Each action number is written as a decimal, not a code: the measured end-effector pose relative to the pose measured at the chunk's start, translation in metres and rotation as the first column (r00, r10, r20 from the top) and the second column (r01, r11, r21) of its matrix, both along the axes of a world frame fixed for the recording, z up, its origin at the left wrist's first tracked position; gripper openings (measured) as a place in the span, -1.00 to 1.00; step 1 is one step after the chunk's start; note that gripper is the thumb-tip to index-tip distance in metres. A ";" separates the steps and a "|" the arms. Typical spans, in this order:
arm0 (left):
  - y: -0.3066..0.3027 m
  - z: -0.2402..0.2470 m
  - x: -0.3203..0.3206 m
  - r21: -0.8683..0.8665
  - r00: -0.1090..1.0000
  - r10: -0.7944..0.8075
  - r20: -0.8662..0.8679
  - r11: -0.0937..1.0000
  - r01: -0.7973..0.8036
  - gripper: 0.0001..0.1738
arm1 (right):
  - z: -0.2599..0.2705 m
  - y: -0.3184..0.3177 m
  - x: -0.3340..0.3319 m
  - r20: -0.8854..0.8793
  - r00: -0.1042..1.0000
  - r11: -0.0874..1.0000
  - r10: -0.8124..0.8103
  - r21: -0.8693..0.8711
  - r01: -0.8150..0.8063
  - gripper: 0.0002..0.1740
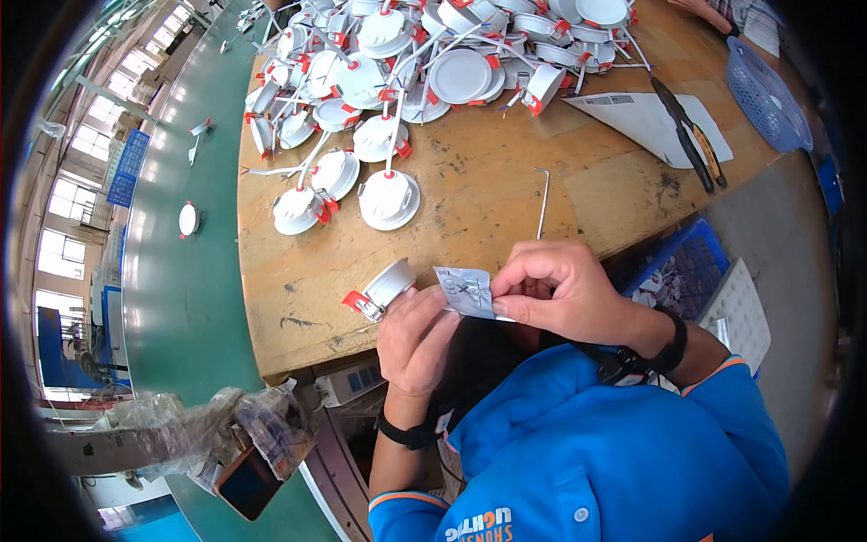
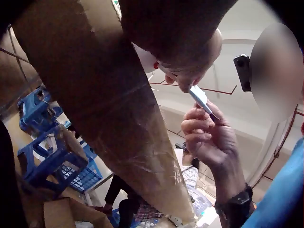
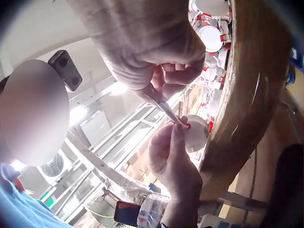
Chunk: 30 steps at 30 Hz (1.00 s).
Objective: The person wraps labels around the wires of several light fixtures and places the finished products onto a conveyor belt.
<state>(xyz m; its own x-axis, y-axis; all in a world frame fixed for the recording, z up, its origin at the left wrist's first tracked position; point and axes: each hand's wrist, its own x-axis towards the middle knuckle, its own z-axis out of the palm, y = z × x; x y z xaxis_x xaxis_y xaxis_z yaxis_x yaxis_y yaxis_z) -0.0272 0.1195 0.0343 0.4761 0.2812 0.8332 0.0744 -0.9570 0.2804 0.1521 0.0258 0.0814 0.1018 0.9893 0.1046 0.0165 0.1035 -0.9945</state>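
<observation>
A small silvery printed label sheet [image 1: 465, 291] is stretched between the two hands over the table's near edge. My right hand [image 1: 560, 294] pinches its right end between thumb and forefinger. Thumb and fingertips of my left hand [image 1: 414, 343] pinch the other end, as the right wrist view shows. Right at the left fingers is a white round downlight [image 1: 391, 282] with a red-tipped spring clip [image 1: 356, 300], tilted on its side near the table edge. In the left wrist view the label [image 2: 199, 96] appears edge-on. Part of the downlight is hidden behind the left fingers.
A large heap of white downlights [image 1: 461, 76] covers the far table, several standing nearer. A thin metal rod [image 1: 543, 203], a paper sheet [image 1: 623, 126] and long-handled pliers [image 1: 684, 131] lie rightward. A blue basket [image 1: 763, 95] is at the right edge; a green conveyor [image 1: 181, 271] runs left.
</observation>
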 end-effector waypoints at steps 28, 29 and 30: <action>-0.054 0.020 -0.010 -0.607 0.905 0.377 0.195 0.772 -0.190 -0.77 | 0.004 0.012 -0.046 0.553 0.777 0.892 -0.302 0.452 0.024 -0.87; -0.054 0.020 -0.009 -0.605 0.906 0.377 0.194 0.773 -0.192 -0.78 | 0.004 0.012 -0.045 0.558 0.777 0.896 -0.292 0.443 0.018 -0.87; -0.055 0.021 -0.009 -0.600 0.908 0.375 0.187 0.775 -0.197 -0.78 | 0.004 0.012 -0.045 0.564 0.777 0.901 -0.281 0.433 0.012 -0.87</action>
